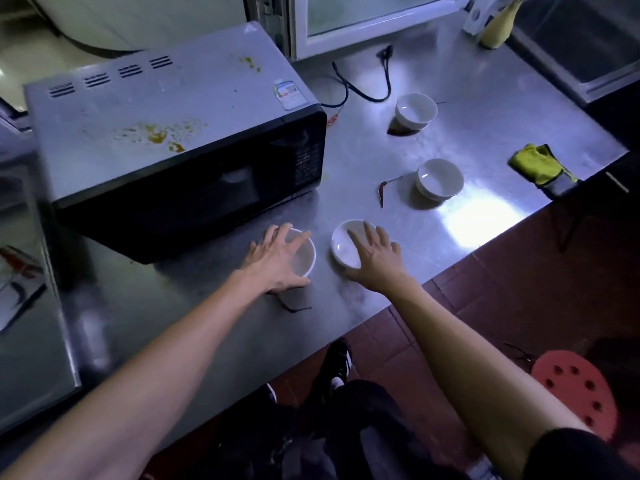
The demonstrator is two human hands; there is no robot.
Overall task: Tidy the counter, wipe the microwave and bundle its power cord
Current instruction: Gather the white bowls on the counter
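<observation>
A grey microwave (166,133) with orange food stains on its top sits at the left of the steel counter (467,216). Its black power cord (360,88) lies loose behind it, unplugged end near the window. Two white bowls stand at the counter's front: my left hand (280,261) is spread over the left bowl (308,261), thumb at its near rim, and my right hand (374,258) is spread over the right bowl (341,247). Two more white bowls (415,110) (439,178) stand further back. A yellow-green cloth (540,168) lies at the right edge.
Dried red chillies (382,194) lie near the middle bowl, by the microwave's corner (332,119) and under my left wrist (294,308). A yellow bottle (495,29) stands at the back right. A red stool (575,389) is on the tiled floor at right.
</observation>
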